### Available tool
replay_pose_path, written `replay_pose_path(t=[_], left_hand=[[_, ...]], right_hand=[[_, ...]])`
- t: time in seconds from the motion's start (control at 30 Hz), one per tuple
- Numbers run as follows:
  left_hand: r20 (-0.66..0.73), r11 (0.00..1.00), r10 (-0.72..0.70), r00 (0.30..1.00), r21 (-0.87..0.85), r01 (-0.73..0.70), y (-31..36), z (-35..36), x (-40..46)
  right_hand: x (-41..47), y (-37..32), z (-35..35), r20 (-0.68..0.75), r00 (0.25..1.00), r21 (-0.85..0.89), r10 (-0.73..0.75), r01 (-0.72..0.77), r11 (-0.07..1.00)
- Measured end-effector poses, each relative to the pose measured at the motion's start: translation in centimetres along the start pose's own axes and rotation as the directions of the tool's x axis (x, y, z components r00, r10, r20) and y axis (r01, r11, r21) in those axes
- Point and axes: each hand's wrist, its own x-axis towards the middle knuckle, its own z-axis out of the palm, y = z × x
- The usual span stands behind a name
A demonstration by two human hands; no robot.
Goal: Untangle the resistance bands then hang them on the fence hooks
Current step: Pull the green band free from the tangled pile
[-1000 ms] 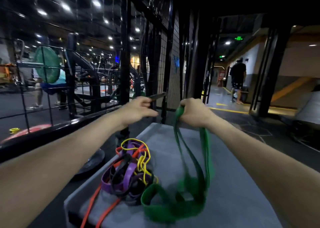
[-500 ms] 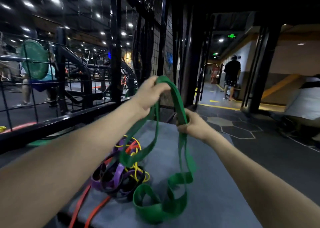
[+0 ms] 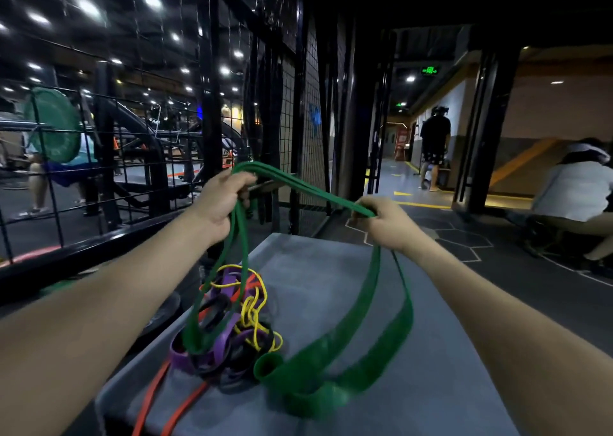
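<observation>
A wide green band (image 3: 335, 346) is stretching between both grips, its long loops drooping below them onto the worktop (image 3: 331, 269). Below the left grip, purple, yellow, black and orange bands (image 3: 232, 329) are lying knotted together.

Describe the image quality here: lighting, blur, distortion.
Head view: dim gym, ceiling lights flaring; wide-angle bending of the fence; motion blur on the green band low down; left hand and right hand fairly sharp.

Dim interior; ceiling spotlights (image 3: 87, 6) glare upper left, doorway right warmly lit. Wide-angle bending at edges, slight motion blur throughout.
</observation>
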Motion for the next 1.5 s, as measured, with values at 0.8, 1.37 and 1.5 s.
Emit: replay_pose_path(t=[0.8,1.37,1.5], left_hand=[[0.486,0.987,0.019,0.874,0.132,-0.094,-0.8,7.6,-2.9],[0.508,0.991,-0.051,0.860,0.132,-0.018,0.8,4.4,-1.2],[0.521,0.995,-0.044,0.852,0.103,-0.012,0.9,5.8,-1.2]], right_hand=[[0.6,-3.5,-3.1,0.114,0.992,0.015,-0.052,0.051,0.999],[2.8,-5.5,-5.3,-0.061,0.990,0.244,-0.128,0.140,0.960],[3.6,-6.3,-6.0,-0.093,0.991,0.359,-0.096,0.123,0.925]])
